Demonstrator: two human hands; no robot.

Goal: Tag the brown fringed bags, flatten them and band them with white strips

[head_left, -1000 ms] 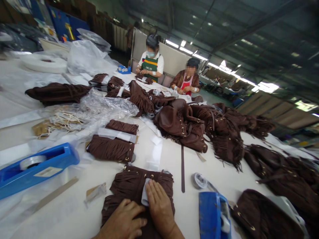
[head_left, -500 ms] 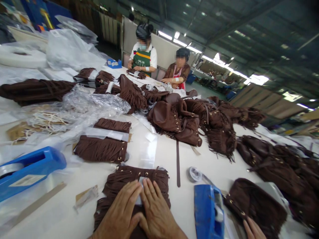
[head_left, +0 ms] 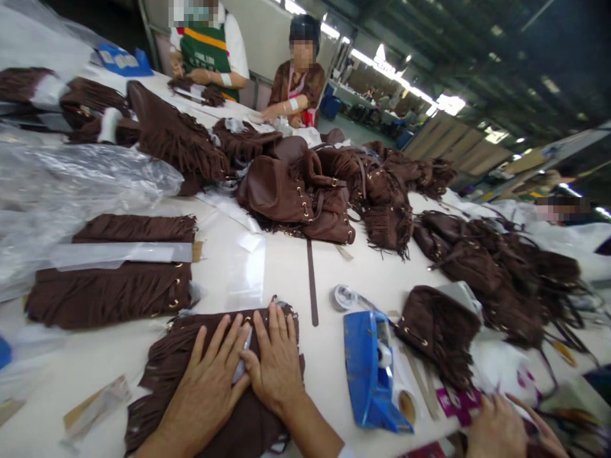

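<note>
A dark brown fringed bag (head_left: 165, 353) lies flat on the white table below me. My left hand (head_left: 205, 375) rests palm down on its left part with the fingers stretched out. Beside it, my right hand (head_left: 277, 356) presses flat on the bag's upper right, fingers extended upward. Between the two hands shows a pale strip (head_left: 242, 359) on the bag, mostly covered by them. Neither hand grips anything. Brass eyelets line the bag's far edge, partly hidden by my fingers.
Left lies another fringed bag (head_left: 109, 292) with a pale band across it. A blue tape dispenser (head_left: 365, 369) stands right. Farther off are a heap of brown bags (head_left: 281, 191) and crumpled plastic (head_left: 81, 178). Another person's hands (head_left: 496, 426) work at lower right; two people are across the table.
My view has shifted right and down. My hands have slid from close together at the strip to farther apart, fingers more spread. The other person's hands at lower right show more now.
</note>
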